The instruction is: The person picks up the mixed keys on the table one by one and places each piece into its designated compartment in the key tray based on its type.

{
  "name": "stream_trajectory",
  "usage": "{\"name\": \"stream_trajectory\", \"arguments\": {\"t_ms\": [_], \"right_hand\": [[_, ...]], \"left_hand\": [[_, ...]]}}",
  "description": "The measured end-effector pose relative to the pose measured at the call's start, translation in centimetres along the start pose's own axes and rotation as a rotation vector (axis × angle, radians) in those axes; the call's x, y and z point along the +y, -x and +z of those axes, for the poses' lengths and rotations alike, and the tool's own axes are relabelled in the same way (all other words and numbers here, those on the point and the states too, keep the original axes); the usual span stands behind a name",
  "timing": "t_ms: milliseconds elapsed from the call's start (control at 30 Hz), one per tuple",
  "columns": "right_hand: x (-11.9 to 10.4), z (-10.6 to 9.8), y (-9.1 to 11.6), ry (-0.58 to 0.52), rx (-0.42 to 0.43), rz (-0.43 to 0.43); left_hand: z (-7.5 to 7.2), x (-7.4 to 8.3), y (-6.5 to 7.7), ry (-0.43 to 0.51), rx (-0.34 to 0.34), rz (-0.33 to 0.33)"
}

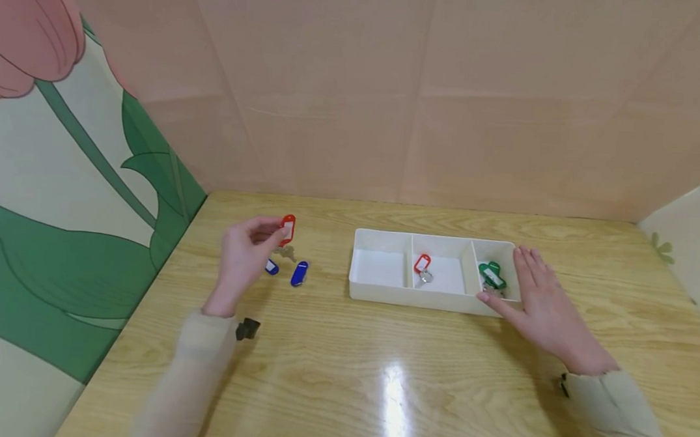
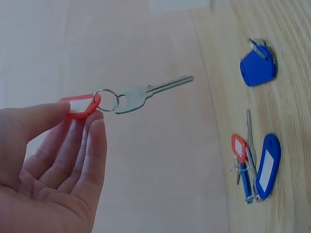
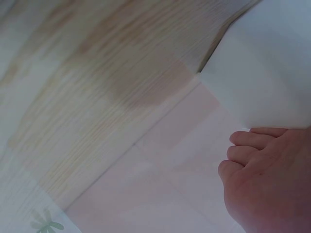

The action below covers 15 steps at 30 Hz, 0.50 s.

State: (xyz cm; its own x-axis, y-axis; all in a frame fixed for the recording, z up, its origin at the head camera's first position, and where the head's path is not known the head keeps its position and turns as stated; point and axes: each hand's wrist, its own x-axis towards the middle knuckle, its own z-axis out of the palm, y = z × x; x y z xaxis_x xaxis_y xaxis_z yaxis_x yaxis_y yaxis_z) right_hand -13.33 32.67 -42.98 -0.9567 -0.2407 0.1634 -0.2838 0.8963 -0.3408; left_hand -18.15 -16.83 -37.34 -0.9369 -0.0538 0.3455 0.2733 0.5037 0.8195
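My left hand [image 1: 244, 250] pinches a red key tag [image 1: 288, 229] between thumb and fingers, raised over the table. From the tag's ring hangs a silver key [image 2: 133, 99], pointing away from the hand in the left wrist view. Blue key tags [image 1: 299, 273] lie on the table beneath and beside this hand. My right hand [image 1: 542, 302] rests against the right end of a white three-compartment tray [image 1: 417, 300], fingers extended along the end wall and thumb at the front rim. A red tag [image 1: 422, 263] with a key lies in the middle compartment, green tags [image 1: 492, 275] in the right one.
Near the blue tags, the left wrist view also shows another small red tag [image 2: 238, 147] among several keys. The wooden table [image 1: 331, 374] meets a pink backdrop [image 1: 330, 146] behind the tray. A flower-patterned panel [image 1: 60, 264] stands along the left side.
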Motion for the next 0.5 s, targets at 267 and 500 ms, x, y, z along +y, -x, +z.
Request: {"name": "stream_trajectory", "arguments": {"t_ms": [267,500], "right_hand": [[0.1,0.1,-0.2,-0.005,0.015,-0.015],[0.0,0.0,-0.1,-0.004,0.022,-0.018]], "left_hand": [[0.6,0.7,0.3,0.04,-0.009,-0.007],[1.4,0.8,0.5,0.07,-0.004,-0.005]]}}
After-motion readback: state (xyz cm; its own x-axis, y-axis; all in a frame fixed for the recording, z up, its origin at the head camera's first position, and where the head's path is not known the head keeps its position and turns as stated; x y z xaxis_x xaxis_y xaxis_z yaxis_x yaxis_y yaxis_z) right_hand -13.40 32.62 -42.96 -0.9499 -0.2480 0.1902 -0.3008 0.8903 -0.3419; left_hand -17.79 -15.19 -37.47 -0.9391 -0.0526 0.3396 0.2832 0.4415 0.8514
